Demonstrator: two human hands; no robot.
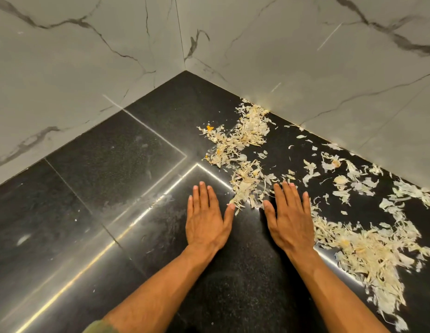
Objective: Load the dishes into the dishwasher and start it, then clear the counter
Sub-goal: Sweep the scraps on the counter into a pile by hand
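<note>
Two marble-look wall panels [281, 56], pale with grey veins, meet in a corner at the top of the view and close off the back of a black speckled counter [108, 179], which fills the lower part of the frame and carries bright strips of reflected light along its seams. Pale, papery peel scraps [242, 133] lie spread over the right part of the counter: one heap sits near the right-hand wall, close to the corner, a thinner trail runs along the foot of that wall, and a large heap [367, 253] lies at the lower right, near the right forearm. A smaller clump [247, 186] lies between the two hands, just ahead of the thumbs. The left part of the counter shows only faint smears and specks. The left hand [206, 222] lies palm down and flat on the counter, fingers straight and together, thumb out toward the small clump, holding nothing. The right hand [289, 219] lies the same way beside it, flat and spread, holding nothing, its outer edge just beside the scraps. A bit of green sleeve [101, 328] shows at the bottom edge.
</note>
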